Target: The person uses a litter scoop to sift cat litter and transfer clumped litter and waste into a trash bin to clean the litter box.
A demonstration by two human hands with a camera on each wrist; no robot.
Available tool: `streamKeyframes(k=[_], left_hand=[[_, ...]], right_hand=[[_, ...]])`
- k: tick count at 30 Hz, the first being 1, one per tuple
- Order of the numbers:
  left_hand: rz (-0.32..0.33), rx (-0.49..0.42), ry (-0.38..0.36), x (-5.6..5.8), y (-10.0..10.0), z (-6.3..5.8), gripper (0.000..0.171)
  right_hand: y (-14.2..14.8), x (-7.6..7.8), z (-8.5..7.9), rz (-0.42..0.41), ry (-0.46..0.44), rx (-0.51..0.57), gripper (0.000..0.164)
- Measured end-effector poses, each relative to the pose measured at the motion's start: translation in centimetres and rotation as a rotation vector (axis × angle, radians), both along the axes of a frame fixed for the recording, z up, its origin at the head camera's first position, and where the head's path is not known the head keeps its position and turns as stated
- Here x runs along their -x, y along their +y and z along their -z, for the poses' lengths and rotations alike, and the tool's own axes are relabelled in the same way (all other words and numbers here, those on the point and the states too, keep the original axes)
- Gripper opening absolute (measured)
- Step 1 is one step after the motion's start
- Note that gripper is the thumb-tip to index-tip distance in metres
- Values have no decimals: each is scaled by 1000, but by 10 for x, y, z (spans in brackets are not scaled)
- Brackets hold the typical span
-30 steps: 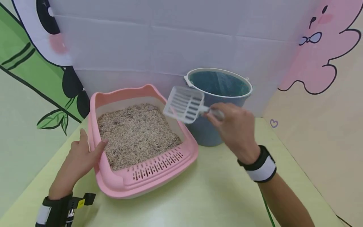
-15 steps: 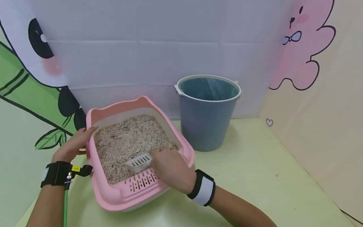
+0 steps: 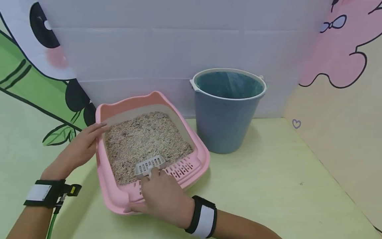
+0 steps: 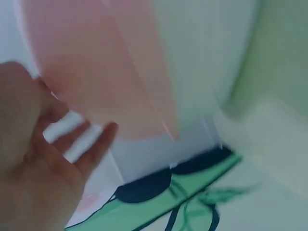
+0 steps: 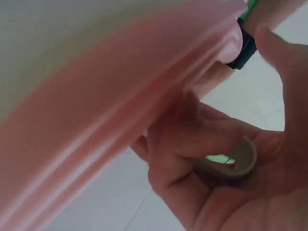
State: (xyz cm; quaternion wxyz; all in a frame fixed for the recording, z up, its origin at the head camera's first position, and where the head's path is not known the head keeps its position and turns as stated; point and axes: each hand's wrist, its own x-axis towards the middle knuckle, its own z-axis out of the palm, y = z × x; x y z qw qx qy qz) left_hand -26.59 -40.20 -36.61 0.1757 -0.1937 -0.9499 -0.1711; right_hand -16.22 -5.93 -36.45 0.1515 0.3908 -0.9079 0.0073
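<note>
Curled fingers of the right hand (image 3: 165,196) wrap round the handle of a grey slotted litter scoop (image 3: 150,165), and its thumb stands away from them over the front edge of the pink litter box (image 3: 114,199). The left hand (image 3: 82,146) straddles the box's left rim near the back corner, holding it loosely, some digits over the edge and others along the outer wall.

The scoop's basin lies over the front margin of the granular litter (image 3: 146,139), just behind the slotted front ledge; whether it touches the grains cannot be told. The box sits askew on the pale tabletop (image 3: 268,172), its back edge raised in a wavy crest close to the white backdrop (image 3: 149,56). Close at its right, farther back, stands a blue-grey bucket (image 3: 223,122) with a white rim and its mouth uncovered. Tabletop stretches on the right from box and bucket to the cream side panel (image 3: 337,132), which bears a small purple heart outline (image 3: 296,123). On the left wristband (image 3: 44,193), a yellow label (image 3: 72,190) carries marks too small to read.
</note>
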Motion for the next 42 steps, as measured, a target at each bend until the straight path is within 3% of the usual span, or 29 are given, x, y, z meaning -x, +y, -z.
streamKeyframes(k=[3, 5, 8, 11, 15, 19, 23, 26, 29, 35, 38, 42], left_hand=[[55, 205, 152, -7, -3, 5, 79], [57, 305, 223, -8, -5, 8, 96], [32, 378, 322, -9, -8, 17, 113], [-17, 434, 401, -14, -13, 24, 113], [-84, 464, 424, -23, -16, 25, 109], [-109, 442, 449, -22, -18, 21, 96], [-151, 448, 469, -31, -19, 27, 90], [-183, 445, 467, -48, -17, 37, 90], [-214, 418, 452, -65, -9, 44, 86], [-282, 364, 358, -90, 16, 38, 85], [-274, 345, 354, -98, 26, 35, 86], [-160, 310, 420, -96, 13, 34, 92]], right_hand=[[-1, -5, 8, 23, 168, -40, 80], [0, -5, 13, 25, 266, -48, 82], [1, -2, 18, 13, 290, -33, 81], [1, -1, 19, -10, 262, -31, 80], [-4, 0, 18, -24, 231, -29, 84], [-9, 6, 15, -25, 245, -17, 84], [-6, 16, 13, -43, 98, -31, 78], [3, 25, 14, -78, -48, -38, 72], [16, 40, 16, -139, -117, -28, 69], [45, 81, 11, -290, -213, 25, 67], [59, 96, 9, -319, -280, 60, 71], [58, 94, 4, -287, -313, 84, 76]])
